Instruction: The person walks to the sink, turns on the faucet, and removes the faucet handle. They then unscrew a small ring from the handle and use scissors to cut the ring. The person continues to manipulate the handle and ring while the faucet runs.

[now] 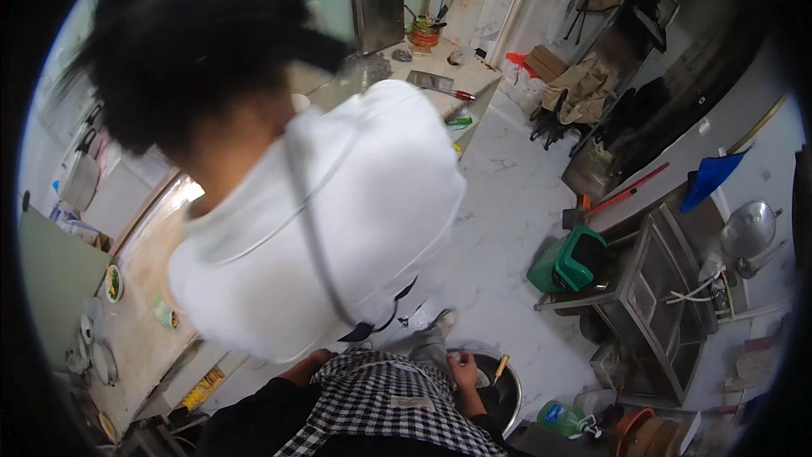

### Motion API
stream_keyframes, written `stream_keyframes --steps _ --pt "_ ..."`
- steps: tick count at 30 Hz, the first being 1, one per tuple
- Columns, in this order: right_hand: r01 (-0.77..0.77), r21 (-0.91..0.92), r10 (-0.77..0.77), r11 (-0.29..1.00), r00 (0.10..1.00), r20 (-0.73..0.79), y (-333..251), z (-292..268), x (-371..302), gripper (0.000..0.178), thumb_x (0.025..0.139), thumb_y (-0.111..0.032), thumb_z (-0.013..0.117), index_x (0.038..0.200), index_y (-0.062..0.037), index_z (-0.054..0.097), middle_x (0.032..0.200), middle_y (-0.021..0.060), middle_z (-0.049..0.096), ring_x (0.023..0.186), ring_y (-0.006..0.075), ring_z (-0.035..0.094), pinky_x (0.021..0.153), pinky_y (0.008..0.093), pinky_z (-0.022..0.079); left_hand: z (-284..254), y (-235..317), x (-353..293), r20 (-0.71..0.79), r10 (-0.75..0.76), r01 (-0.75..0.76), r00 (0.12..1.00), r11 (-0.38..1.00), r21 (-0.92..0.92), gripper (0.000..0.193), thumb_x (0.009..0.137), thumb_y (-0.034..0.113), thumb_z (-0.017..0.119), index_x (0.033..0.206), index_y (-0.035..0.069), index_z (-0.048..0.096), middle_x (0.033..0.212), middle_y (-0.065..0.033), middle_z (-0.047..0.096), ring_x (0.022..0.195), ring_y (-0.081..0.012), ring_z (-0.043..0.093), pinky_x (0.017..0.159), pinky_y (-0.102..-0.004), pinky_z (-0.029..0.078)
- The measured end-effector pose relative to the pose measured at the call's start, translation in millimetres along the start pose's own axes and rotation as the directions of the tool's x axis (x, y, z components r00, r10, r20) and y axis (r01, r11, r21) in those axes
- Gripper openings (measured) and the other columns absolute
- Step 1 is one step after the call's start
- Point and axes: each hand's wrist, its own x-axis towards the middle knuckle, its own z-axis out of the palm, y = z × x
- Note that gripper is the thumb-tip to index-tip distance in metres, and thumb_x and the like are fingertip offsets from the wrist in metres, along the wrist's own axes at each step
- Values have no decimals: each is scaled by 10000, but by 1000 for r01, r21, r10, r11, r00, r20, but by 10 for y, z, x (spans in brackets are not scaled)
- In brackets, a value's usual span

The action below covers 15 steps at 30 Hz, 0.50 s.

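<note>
The right hand [463,370] is low in the view, just right of the checked apron [376,377], at the near-left edge of a round metal bowl [512,395]. Its fingers are curled in, but what the grip holds, if anything, is too small to tell. Whether the hand touches the bowl's rim or is only above it is also unclear.

The bowl lies to the person's right, partly hidden by the right forearm. Being round, it points no particular way; its dark inside faces up toward the camera. A light wooden handle [502,367] shows at the bowl, just right of the right hand and apart from it. Its long axis runs away from the person, leaning slightly right, with the free end farthest off.

The left hand [320,357] is at the left edge of the apron, close below the back of a co-worker's white top [338,220]. Its fingers are mostly out of sight, so the state of that grip cannot be told.

Beyond the co-worker, a broad knife [433,81] lies on the counter [436,52], its red handle pointing right and slightly toward the person. A green bin [558,264] stands farther right.
</note>
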Motion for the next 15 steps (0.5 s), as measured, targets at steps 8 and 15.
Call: stream_keyframes --steps 8,15 --pt "-79 146 68 986 994 81 -75 -666 2225 428 856 -318 819 1093 12 684 817 35 680 715 116 608 677 263 507 127 1089 857 7 -503 484 864 826 -288 322 939 339 540 1149 148 692 1061 -194 708 1004 -408 665 898 -486 534" --pt "316 -117 -297 942 943 152 -1235 -1360 4208 539 803 -366 833 1166 -4 666 1074 147 662 981 259 627 866 374 512 -110 2366 1829 -59 -643 522 764 669 -530 338 926 351 556 1124 122 707 1051 -195 716 992 -405 674 882 -481 538"
